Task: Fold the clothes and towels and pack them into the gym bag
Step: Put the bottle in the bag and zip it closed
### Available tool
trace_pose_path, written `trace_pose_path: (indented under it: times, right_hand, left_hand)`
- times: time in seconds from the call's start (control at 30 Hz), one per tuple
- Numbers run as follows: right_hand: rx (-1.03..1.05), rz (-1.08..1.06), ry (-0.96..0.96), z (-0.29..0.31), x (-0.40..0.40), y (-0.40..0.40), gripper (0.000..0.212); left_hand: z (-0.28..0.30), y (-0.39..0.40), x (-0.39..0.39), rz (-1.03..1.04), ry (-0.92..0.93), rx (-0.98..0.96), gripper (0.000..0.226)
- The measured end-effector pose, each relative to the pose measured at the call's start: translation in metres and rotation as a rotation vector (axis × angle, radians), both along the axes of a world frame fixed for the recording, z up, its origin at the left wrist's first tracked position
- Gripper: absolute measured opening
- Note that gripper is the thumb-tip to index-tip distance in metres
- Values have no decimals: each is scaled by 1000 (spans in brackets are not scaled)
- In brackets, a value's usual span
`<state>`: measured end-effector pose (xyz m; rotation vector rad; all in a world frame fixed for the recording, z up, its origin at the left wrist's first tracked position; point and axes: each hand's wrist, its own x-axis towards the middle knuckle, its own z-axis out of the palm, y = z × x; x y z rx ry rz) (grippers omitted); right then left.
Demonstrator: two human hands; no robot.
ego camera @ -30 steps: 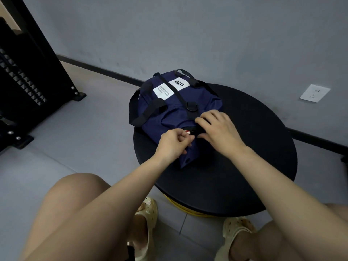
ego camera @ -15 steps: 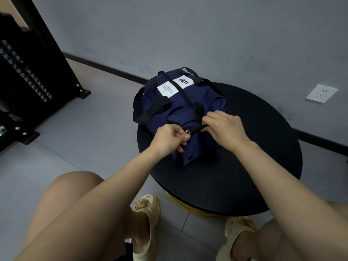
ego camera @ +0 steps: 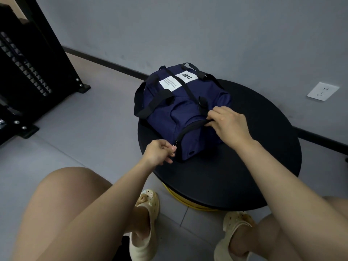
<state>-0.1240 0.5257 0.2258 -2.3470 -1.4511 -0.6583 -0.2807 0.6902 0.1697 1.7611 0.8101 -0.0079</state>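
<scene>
2 hands (ego camera: 159,152) (ego camera: 228,124) grip the gym bag's (ego camera: 188,102) near-end zipper (ego camera: 190,129).

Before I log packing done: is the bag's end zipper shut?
Cannot tell: the left hand pinches the pull at the zipper's lower end; the teeth look dark.

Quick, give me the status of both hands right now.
Left hand: pinches the zipper pull at the near end of the navy gym bag.
Right hand: grips the bag's fabric by the zipper track.
</scene>
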Motion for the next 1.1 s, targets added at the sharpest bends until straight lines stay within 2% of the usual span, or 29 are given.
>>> trace_pose_path:
  times: [0.27, 0.47, 0.77, 0.83, 0.97, 1.03, 1.1]
  right_hand:
    - [127, -72, 116, -16, -16, 3, 9]
    - [142, -65, 101, -21, -19, 4, 11]
    - [145, -63, 78, -21, -16, 4, 10]
    - [124, -43, 53, -20, -16, 3, 15]
    - [-66, 111, 9, -16, -14, 2, 43]
    - [-21, 86, 54, -13, -14, 6, 38]
    - [45, 61, 77, -9, -14, 9, 24]
  left_hand:
    - [-41, -9, 0, -3, 152, -87, 18]
    - [-52, -11, 8, 13, 205, -111, 18]
    - [-58, -11, 5, 53, 148, -79, 13]
    - [-59, -11, 3, 76, 114, -90, 5]
    - [-61, -12, 1, 85, 101, -140, 11]
    - [-61, -10, 1, 93, 109, -143, 12]
    - [-63, -8, 1, 113, 110, -106, 12]
